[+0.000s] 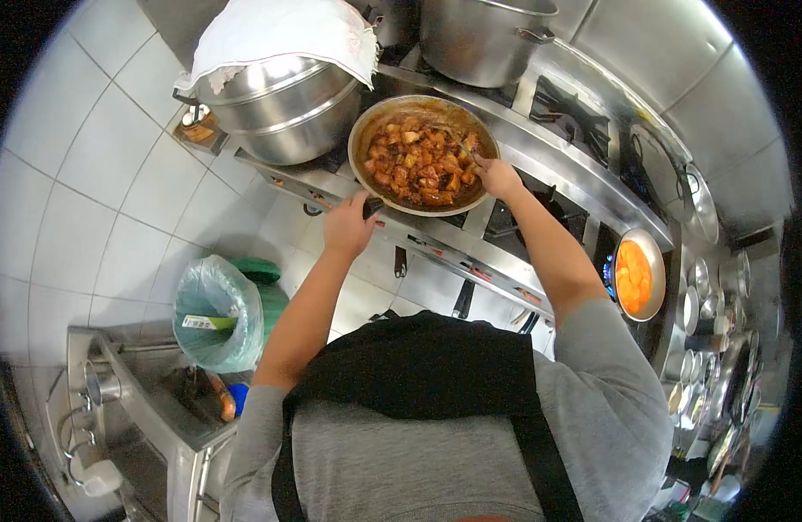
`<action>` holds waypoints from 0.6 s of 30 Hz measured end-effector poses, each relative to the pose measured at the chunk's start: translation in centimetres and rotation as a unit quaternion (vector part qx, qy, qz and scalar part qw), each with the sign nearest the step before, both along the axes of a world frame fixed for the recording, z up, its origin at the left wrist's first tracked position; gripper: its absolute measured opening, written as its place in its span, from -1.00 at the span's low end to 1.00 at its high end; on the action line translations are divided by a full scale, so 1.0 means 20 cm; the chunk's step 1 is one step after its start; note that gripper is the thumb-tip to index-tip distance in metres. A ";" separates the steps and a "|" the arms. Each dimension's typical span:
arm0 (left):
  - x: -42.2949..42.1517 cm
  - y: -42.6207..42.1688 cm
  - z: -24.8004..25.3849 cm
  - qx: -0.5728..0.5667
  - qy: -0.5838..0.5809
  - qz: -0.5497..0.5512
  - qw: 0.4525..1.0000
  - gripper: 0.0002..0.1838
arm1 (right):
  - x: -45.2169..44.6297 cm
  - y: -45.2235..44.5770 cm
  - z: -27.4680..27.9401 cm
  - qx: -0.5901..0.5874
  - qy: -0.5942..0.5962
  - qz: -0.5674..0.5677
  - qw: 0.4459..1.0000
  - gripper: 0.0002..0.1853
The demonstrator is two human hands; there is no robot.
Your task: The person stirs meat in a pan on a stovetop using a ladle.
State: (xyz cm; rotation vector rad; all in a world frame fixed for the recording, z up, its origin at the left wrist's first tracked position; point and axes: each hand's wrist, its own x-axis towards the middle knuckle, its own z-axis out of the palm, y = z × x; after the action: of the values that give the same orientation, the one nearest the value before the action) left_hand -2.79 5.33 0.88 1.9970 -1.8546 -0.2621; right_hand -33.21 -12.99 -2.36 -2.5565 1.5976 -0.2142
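Observation:
A wide frying pan (359, 170) rests on the stove, filled with browned, sauce-coated chunks of food (418, 161). My left hand (348, 228) is closed around the pan's black handle (373, 207) at the near left side. At the pan's right rim, my right hand (498, 177) grips a thin metal utensil (461, 150). The utensil's far end lies among the chunks, so its shape cannot be made out.
A large steamer pot (296, 113) with a white cloth (288, 35) on top stands left of the pan. Behind it is a tall stockpot (479, 43). A small pan (655, 300) with orange contents (633, 278) sits over a blue flame at right. A lined bin (214, 296) stands lower left.

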 end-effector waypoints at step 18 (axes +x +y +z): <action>-0.27 0.03 -0.08 -0.016 -0.023 0.075 0.997 -0.53 | 0.12 0.38 0.63 0.055 0.121 0.025 0.991 -0.62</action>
State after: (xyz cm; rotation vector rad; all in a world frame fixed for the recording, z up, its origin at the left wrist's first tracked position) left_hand -8.16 5.86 -0.68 2.1236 -1.7141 -0.1453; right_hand -30.81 -5.48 10.20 -2.6146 1.5682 0.1899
